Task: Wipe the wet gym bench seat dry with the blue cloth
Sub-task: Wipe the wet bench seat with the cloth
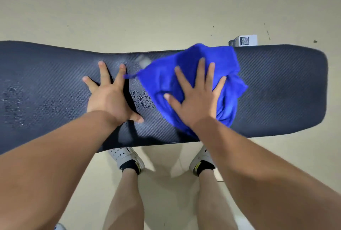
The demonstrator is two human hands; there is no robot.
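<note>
Single head-worn view, steeply downward and close over the bench seat point(55, 74) at arm's reach

bench seat point(276, 85) cut off at left, blue cloth point(184, 74) motion-blurred (edges smeared)

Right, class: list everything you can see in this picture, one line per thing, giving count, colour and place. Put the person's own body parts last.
Bench seat: one, dark navy, textured, running across the middle of the view.
Water droplets: many, clear, on the seat between the hands; more at the seat's left part.
Blue cloth: one, bright blue, crumpled on the seat, right of centre.
Box with printed code: one, white and grey, on the floor beyond the seat.
Floor: beige, all around.
Shoes: two, white, below the seat's near edge.
Left hand: spread flat on the bare seat.
Right hand: spread flat, pressing the cloth.
</note>
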